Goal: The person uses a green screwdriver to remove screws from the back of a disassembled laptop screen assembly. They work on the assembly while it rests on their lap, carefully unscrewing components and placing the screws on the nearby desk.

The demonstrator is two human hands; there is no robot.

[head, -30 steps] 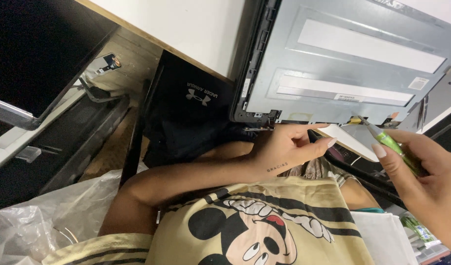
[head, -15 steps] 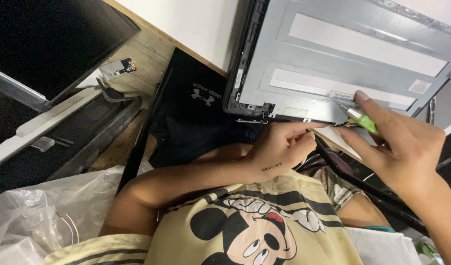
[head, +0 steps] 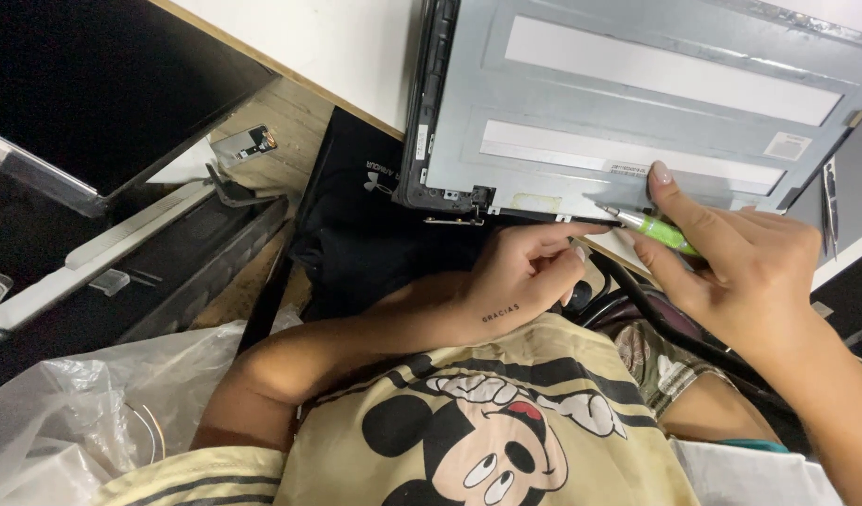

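I see the right hand (head: pixel 740 267) pinching a green-handled screwdriver (head: pixel 651 228), fingers closed round the handle, metal tip pointing left at the lower edge of the grey display panel back (head: pixel 637 103). The tip sits right at the panel's bottom rim, just beside the left index finger; I can't tell if it touches a screw. The left hand (head: pixel 524 272) holds nothing, fingers loosely curled, index fingertip stretched out and touching the panel's lower edge near the tool tip. The panel is tilted up against the white desk surface (head: pixel 328 42), its black frame (head: pixel 429 112) running down its left side, with a hinge bracket (head: pixel 454 200) at the bottom-left corner. Under the forearm lies a black cloth (head: pixel 374 234) on the wooden floor. At left, a dark monitor (head: pixel 93 84) and black plastic casing parts (head: pixel 159 262). At lower left, a clear plastic bag (head: pixel 65 412). Black cables (head: pixel 656 314) run under the right hand. A yellow cartoon-print shirt (head: pixel 487 431) fills the bottom of the view.
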